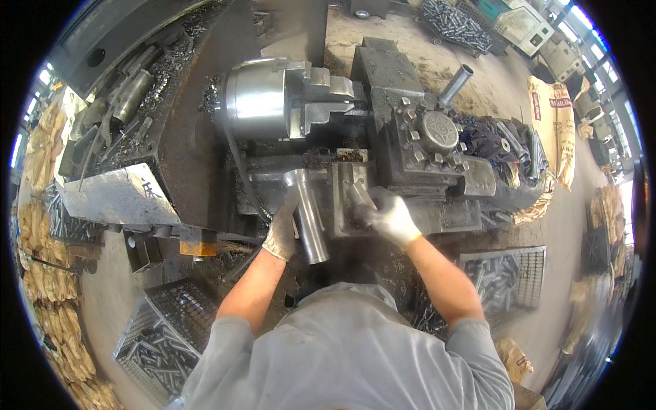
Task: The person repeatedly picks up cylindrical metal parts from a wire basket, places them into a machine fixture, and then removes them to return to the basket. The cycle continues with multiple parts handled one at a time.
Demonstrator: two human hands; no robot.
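Now at the lathe: both gloved hands on metal

Left hand point(281, 229), in a pale work glove, clamped around a shiny metal tube point(307, 215) near its upper half; tube held almost upright, slightly tilted, flared top near the front edge of the lathe point(410, 137) bed, lower end hanging free above the grey shirt. Right hand point(391, 217), gloved too, closed on a dark lever point(359, 198) at the front face of the carriage, just right of the tube. Hands near each other but apart, each gripping its own thing. Behind, toward the rear edge: bright three-jaw chuck point(273, 99), empty of stock, facing the tool post point(437, 133) with its round star-marked cap. Down on the floor, wire baskets point(164, 335) of short metal pieces left and right of the body. Tan sacks point(557, 126) against the right side.
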